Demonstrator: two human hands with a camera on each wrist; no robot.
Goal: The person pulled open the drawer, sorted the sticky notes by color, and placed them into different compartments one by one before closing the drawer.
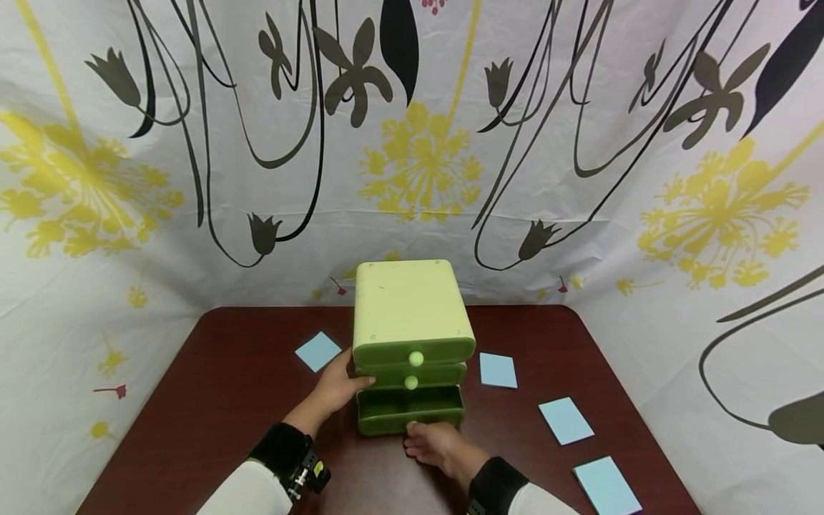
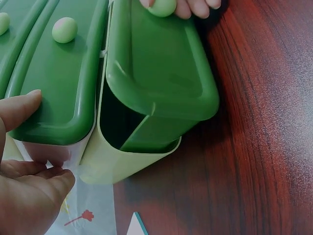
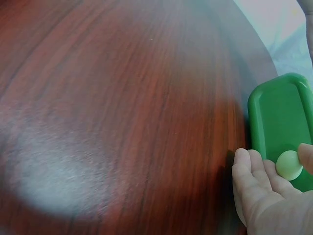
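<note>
A small chest of drawers (image 1: 412, 300) with a pale yellow-green body and green drawer fronts stands on the table. Its bottom drawer (image 1: 412, 422) is pulled partway out; the two drawers above sit in the body. My right hand (image 1: 438, 447) pinches the round knob (image 3: 289, 165) of the bottom drawer between thumb and fingers. Against the left side of the chest rests my left hand (image 1: 337, 383), its thumb in front of the middle drawer (image 2: 58, 83) and its other fingers along the side wall.
The dark red-brown table (image 1: 257, 386) bears light blue square notes: one (image 1: 318, 351) left of the chest, and on the right one near it (image 1: 498, 370), one further out (image 1: 566, 420) and a thicker pad (image 1: 608, 486). A patterned cloth (image 1: 425, 236) hangs behind.
</note>
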